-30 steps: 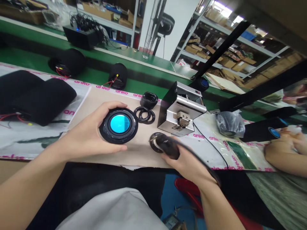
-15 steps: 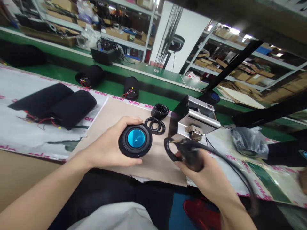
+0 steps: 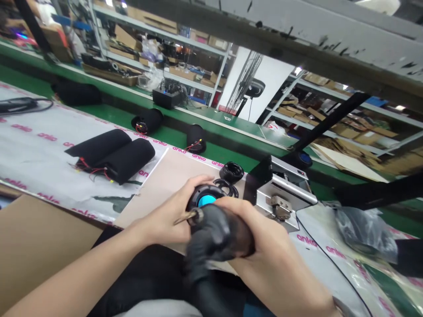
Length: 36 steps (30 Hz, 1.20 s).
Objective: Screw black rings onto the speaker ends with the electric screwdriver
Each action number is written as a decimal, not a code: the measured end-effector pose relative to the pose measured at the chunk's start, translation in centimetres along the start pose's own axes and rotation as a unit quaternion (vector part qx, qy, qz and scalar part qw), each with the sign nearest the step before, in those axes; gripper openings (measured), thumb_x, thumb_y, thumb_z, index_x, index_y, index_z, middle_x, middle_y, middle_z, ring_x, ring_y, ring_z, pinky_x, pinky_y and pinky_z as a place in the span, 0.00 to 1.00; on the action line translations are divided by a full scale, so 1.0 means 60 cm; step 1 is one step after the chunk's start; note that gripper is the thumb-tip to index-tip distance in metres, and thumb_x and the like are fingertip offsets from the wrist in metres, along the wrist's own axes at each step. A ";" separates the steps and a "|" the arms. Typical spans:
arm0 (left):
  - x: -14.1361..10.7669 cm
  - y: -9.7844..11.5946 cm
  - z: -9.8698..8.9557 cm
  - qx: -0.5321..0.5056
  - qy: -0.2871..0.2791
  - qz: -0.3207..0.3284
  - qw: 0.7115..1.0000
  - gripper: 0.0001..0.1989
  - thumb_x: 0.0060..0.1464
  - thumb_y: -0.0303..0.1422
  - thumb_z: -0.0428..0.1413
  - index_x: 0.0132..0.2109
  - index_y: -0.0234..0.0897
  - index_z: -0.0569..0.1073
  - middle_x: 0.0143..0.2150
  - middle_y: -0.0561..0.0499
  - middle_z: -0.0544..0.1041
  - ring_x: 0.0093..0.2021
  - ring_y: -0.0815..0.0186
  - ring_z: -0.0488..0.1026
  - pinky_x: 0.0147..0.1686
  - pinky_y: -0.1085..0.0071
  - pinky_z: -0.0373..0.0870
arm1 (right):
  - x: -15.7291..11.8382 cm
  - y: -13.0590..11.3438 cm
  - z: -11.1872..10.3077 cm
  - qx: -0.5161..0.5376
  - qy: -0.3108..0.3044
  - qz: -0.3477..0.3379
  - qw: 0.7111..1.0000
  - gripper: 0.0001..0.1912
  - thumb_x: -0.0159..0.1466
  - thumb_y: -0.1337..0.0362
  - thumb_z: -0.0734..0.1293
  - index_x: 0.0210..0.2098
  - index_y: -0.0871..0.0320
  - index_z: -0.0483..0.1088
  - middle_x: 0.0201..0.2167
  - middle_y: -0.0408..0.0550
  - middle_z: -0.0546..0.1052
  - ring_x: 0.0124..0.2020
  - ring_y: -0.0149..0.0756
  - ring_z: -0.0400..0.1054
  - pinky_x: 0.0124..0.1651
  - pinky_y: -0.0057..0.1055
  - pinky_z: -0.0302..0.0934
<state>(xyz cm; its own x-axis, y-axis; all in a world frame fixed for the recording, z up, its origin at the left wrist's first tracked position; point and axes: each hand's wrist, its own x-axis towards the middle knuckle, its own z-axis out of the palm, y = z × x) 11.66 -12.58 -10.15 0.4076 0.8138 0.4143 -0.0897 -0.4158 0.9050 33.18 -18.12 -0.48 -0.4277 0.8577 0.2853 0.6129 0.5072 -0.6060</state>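
My left hand [image 3: 176, 209] is wrapped round the side of a round black speaker [image 3: 207, 201] with a shiny blue centre. A black rim with small holes shows round the blue. My right hand [image 3: 264, 248] grips a dark corded tool that looks like an electric screwdriver [image 3: 228, 231], its thin metal tip pointing left across the speaker's near side. The tool and my right fingers hide much of the speaker. Whether the ring seen earlier in my right hand now lies on the speaker I cannot tell for sure. Black rings [image 3: 228, 187] lie just behind.
A silver and black machine [image 3: 287, 193] stands right of the cardboard sheet [image 3: 165, 176]. Behind the rings sits a black round part [image 3: 231, 171]. Black cylinders with wires [image 3: 128, 160] lie at left. A plastic bag [image 3: 366, 231] rests at right; an overhead beam [image 3: 297, 48] crosses above.
My right hand has brought the tool left, up against the speaker. The ring it held apart from the speaker is no longer separately visible. The camera view has shifted.
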 end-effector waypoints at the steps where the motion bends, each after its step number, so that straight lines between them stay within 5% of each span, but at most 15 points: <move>1: 0.001 0.001 0.002 0.001 -0.009 -0.004 1.000 0.51 0.45 0.38 0.78 0.72 0.47 0.63 0.71 0.40 0.72 0.70 0.42 0.72 0.71 0.47 0.71 | -0.001 0.006 -0.004 0.011 0.010 0.019 1.000 0.20 0.66 0.67 0.74 0.55 0.45 0.75 0.48 0.40 0.83 0.47 0.39 0.81 0.48 0.29 0.76; 5: 0.001 -0.005 0.010 0.004 0.001 -0.019 1.000 0.57 0.39 0.40 0.81 0.71 0.47 0.61 0.70 0.39 0.70 0.70 0.41 0.72 0.69 0.48 0.73 | 0.001 0.045 -0.012 0.116 0.059 0.096 0.987 0.38 0.55 0.51 0.85 0.62 0.49 0.74 0.60 0.50 0.79 0.64 0.51 0.74 0.65 0.41 0.74; 9: -0.001 -0.011 0.012 -0.001 0.013 -0.016 1.000 0.59 0.40 0.39 0.81 0.73 0.49 0.57 0.72 0.39 0.67 0.73 0.40 0.69 0.71 0.50 0.70 | 0.005 0.071 0.012 0.212 0.037 0.146 0.966 0.46 0.51 0.50 0.87 0.64 0.52 0.72 0.66 0.53 0.74 0.70 0.53 0.69 0.76 0.50 0.64; 20: 0.001 -0.008 0.010 -0.029 0.007 -0.028 0.999 0.62 0.41 0.38 0.81 0.76 0.52 0.54 0.75 0.39 0.67 0.74 0.40 0.68 0.70 0.49 0.72 | 0.012 0.072 0.014 0.183 0.055 0.146 0.971 0.40 0.54 0.53 0.86 0.63 0.49 0.72 0.60 0.49 0.79 0.56 0.48 0.78 0.61 0.44 0.76; 26: 0.003 -0.005 0.010 -0.033 -0.001 -0.021 0.999 0.62 0.41 0.35 0.81 0.75 0.52 0.55 0.73 0.40 0.68 0.73 0.41 0.70 0.71 0.49 0.71 | 0.009 0.076 0.014 0.095 0.057 0.121 0.986 0.36 0.56 0.48 0.84 0.60 0.49 0.76 0.44 0.49 0.80 0.53 0.52 0.77 0.63 0.52 0.74; 31: 0.005 -0.004 0.012 -0.022 -0.003 -0.017 1.000 0.61 0.42 0.36 0.80 0.75 0.52 0.55 0.71 0.41 0.68 0.73 0.41 0.70 0.71 0.49 0.70 | 0.005 0.077 0.007 0.057 0.020 0.154 0.986 0.37 0.56 0.46 0.83 0.60 0.46 0.75 0.28 0.41 0.74 0.34 0.44 0.75 0.46 0.45 0.80; 36: 0.004 -0.014 0.010 -0.016 0.008 -0.006 1.000 0.62 0.38 0.33 0.81 0.75 0.53 0.57 0.71 0.42 0.68 0.73 0.42 0.69 0.71 0.51 0.70 | 0.014 0.074 0.002 0.059 0.023 0.136 0.989 0.31 0.56 0.47 0.83 0.53 0.50 0.75 0.28 0.40 0.72 0.31 0.39 0.71 0.49 0.43 0.77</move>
<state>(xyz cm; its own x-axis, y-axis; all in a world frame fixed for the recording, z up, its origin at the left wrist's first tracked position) 12.36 -12.27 -10.85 0.3943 0.8249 0.4051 -0.1151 -0.3930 0.9123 35.47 -15.13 -3.04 -0.2252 0.9653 0.1323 0.6180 0.2465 -0.7465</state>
